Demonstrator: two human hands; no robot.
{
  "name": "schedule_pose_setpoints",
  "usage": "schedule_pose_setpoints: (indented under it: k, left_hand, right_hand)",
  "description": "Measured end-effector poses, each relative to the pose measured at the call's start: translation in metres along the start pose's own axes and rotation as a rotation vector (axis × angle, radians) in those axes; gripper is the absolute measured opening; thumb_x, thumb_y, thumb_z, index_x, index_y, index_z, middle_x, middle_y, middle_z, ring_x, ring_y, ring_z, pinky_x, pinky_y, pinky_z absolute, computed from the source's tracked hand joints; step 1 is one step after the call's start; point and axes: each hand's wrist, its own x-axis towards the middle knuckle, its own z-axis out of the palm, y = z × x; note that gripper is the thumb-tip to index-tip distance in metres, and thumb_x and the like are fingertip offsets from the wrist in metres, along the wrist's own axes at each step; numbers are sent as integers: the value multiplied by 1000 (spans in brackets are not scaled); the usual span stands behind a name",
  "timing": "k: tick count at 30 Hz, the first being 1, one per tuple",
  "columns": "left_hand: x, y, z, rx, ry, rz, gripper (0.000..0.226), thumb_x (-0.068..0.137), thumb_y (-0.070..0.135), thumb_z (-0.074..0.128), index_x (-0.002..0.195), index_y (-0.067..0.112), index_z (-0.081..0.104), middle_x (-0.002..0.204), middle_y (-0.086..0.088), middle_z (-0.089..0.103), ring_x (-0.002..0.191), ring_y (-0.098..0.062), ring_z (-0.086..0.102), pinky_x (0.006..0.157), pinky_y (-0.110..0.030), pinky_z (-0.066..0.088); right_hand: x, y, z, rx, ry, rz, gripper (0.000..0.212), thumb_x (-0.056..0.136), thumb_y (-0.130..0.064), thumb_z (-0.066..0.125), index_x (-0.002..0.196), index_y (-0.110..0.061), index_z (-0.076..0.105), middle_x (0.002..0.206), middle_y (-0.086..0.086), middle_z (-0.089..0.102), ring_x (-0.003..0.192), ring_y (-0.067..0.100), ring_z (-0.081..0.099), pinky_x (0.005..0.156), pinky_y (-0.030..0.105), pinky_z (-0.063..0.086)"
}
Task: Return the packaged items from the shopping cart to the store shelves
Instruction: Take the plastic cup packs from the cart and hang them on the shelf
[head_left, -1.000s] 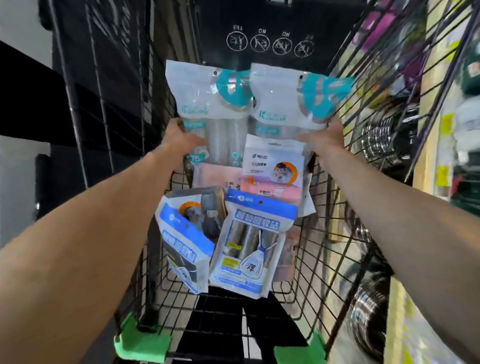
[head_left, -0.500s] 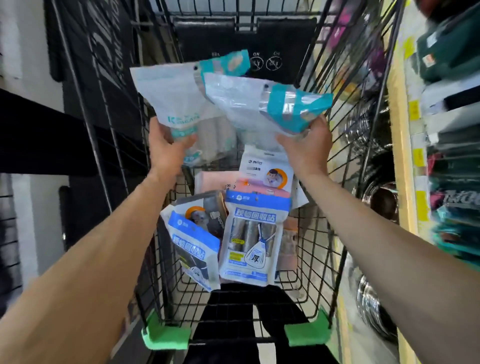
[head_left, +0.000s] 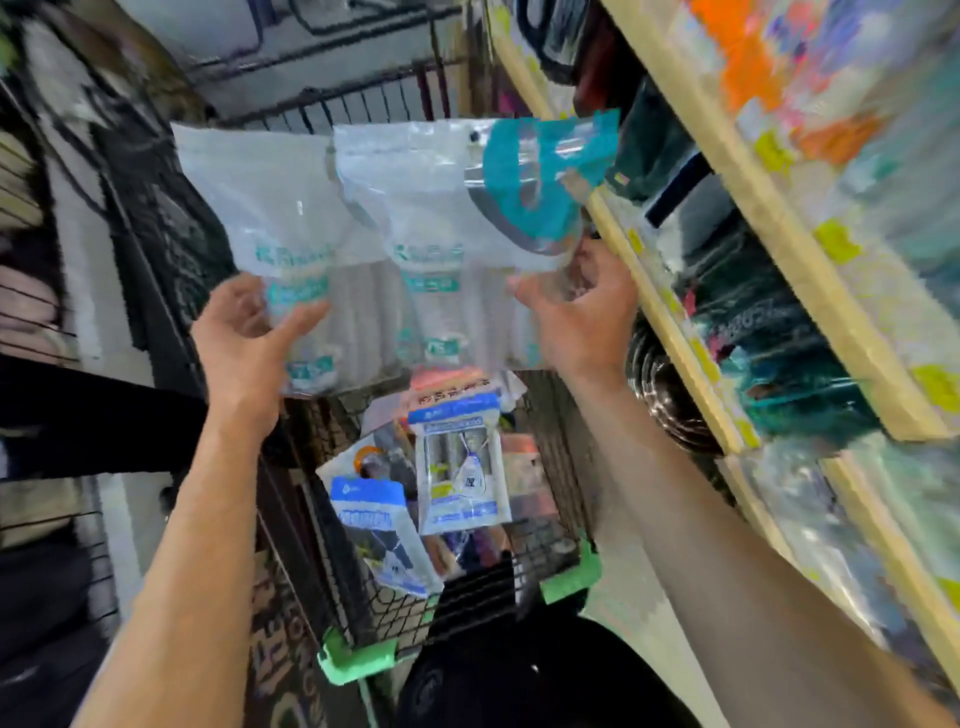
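Two pale plastic packs with teal print are raised above the black wire shopping cart (head_left: 556, 467). My left hand (head_left: 244, 343) grips the bottom of the left pack (head_left: 270, 218). My right hand (head_left: 576, 312) grips the lower right of the right pack (head_left: 441, 208), whose teal label sits at its top right, close to the shelf edge. Down in the cart lie more packaged items, among them a blue-topped pack (head_left: 379, 525) and a clear pack with a blue header (head_left: 460, 467). The view is blurred by motion.
Wooden store shelves (head_left: 675, 322) stacked with goods run along the right, with yellow price tags on their edges. Metal bowls (head_left: 670, 395) sit on a lower shelf beside the cart. Dark racks stand at the left. Green corner bumpers (head_left: 358, 660) mark the cart's near end.
Both hands have lifted the two packs higher out of the cart and toward the right shelves. The packs now lie side by side, and my view has swung up and right.
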Motion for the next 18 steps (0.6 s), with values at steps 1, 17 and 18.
schedule_pose_setpoints:
  k: [1,17,18]
  left_hand:
    - [-7,9,5,9,-39,-1,42,67,15,90,94,23,59,108,-9,70,92,-18,68,84,-34,52]
    - [-62,136,228,207,-770,65,44,80,11,82,120,13,65,107,1,73,93,-14,70,83,-31,58]
    - [-60,140,247,208,-804,70,42,78,15,84,117,15,67,107,0,74,96,-16,70,86,-33,58]
  right_hand:
    - [-5,-4,-19,6,22,22,47,54,-27,85,98,-15,71,91,-1,75,77,14,67,72,37,56]
    - [-77,-30,-224,132,562,286,34,67,-23,90,94,-30,71,95,-12,75,88,8,73,80,38,62]
    - [-76,-31,-230,133,597,308,33,66,-24,91,91,-33,70,93,-14,75,87,7,73,80,37,62]
